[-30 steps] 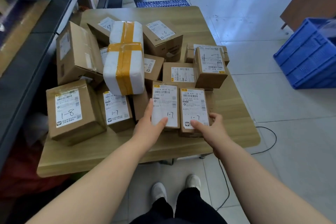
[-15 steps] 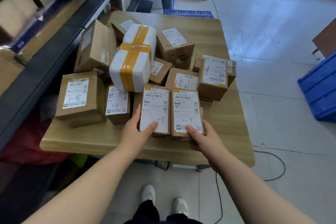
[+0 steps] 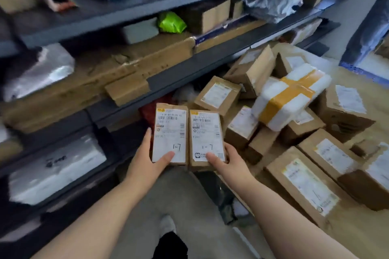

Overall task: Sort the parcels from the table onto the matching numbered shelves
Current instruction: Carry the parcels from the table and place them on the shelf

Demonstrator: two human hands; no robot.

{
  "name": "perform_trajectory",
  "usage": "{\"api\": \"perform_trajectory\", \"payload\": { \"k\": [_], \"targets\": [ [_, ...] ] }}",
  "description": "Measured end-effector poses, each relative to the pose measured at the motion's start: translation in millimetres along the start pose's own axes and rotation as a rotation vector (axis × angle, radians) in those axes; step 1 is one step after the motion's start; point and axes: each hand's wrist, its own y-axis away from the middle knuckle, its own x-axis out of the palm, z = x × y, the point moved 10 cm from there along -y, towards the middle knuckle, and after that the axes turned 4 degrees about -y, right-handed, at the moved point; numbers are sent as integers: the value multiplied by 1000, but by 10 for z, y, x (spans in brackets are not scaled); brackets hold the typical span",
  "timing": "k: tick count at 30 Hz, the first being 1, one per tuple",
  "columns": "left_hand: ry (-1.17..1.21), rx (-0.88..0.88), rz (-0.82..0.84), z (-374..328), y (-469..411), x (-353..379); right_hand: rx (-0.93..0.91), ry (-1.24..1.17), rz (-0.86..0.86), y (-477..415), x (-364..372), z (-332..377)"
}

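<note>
Two small brown parcels, each with a white label marked "1-7", are held side by side in the air off the table. My left hand (image 3: 147,162) grips the left 1-7 parcel (image 3: 171,132), thumb on its label. My right hand (image 3: 227,164) grips the right 1-7 parcel (image 3: 206,136) the same way. Both parcels hang in front of the dark metal shelves (image 3: 147,4), level with a low shelf. The wooden table (image 3: 357,235) lies to the right with several cardboard parcels on it, among them a white foam box (image 3: 292,99) crossed with yellow tape.
The shelves hold long flat cardboard boxes (image 3: 101,78), grey plastic mailers (image 3: 52,166) and a green bag (image 3: 171,22). A red bag (image 3: 147,113) lies between shelf and table. Grey floor and my white shoe (image 3: 167,224) show below the parcels.
Both hands lifted the two 1-7 parcels off the table's front edge and carried them left. My view swung from the table to the shelves.
</note>
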Motion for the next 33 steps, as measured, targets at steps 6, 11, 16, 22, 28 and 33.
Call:
{"api": "perform_trajectory", "payload": {
  "k": [6, 11, 16, 22, 28, 33],
  "targets": [
    [134, -225, -270, 960, 377, -1141, -104, 88, 283, -125, 1390, 511],
    [235, -353, -407, 1659, 702, -1918, -171, 180, 466, -101, 2497, 829],
    [266, -464, -550, 2328, 1183, -2604, -244, 276, 642, 123, 3614, 1048],
    [317, -579, -888, 2729, 2005, -3132, -344, 383, 883, 517, 4774, 1210],
    [301, -697, -1124, 2780, 2711, -3276, -443, 472, 1164, 1001, 5558, 1256],
    [231, -801, -1262, 2680, 3216, -3315, -539, 554, 1387, 1484, 6040, 1247]
  ]
}}
